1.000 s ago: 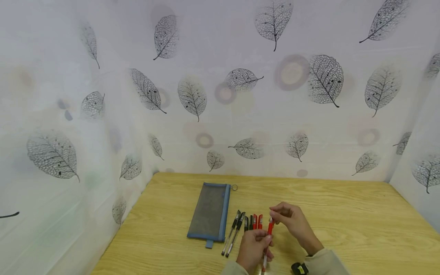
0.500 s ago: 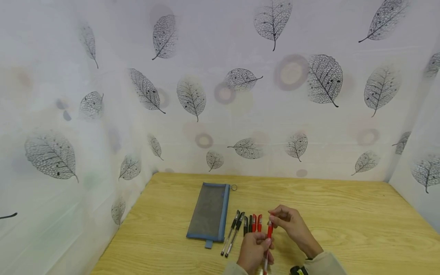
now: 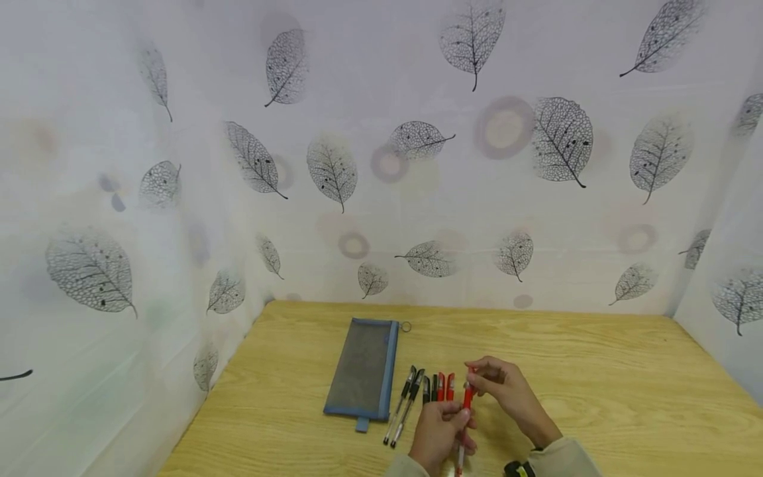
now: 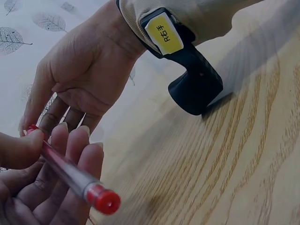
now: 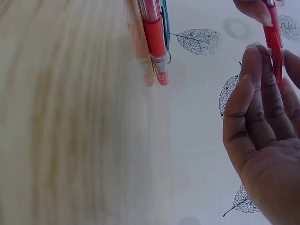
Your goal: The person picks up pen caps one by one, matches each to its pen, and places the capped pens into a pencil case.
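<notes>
My left hand (image 3: 436, 432) grips a red gel pen (image 3: 467, 399) by its barrel, thumb on top, with the pen's clear lower end slanting toward me. At its upper end my right hand (image 3: 505, 396) pinches the red cap (image 5: 277, 58) between thumb and fingers. Whether the cap is fully seated on the pen I cannot tell. In the left wrist view, the barrel (image 4: 70, 172) lies across my left fingers, its red end plug facing the camera. Just left of my hands, two red pens (image 3: 450, 385) and several black pens (image 3: 415, 384) lie on the table.
A grey mesh pouch (image 3: 361, 368) with blue edging and a ring lies left of the pens. My right wrist carries a black camera mount (image 4: 194, 86) with a yellow label. A leaf-print sheet (image 3: 381, 165) surrounds the wooden table (image 3: 626, 384).
My right hand has come slightly down at the pen's upper end, still pinching the cap. The left hand keeps its grip with barely any shift. The pouch and lying pens stay put.
</notes>
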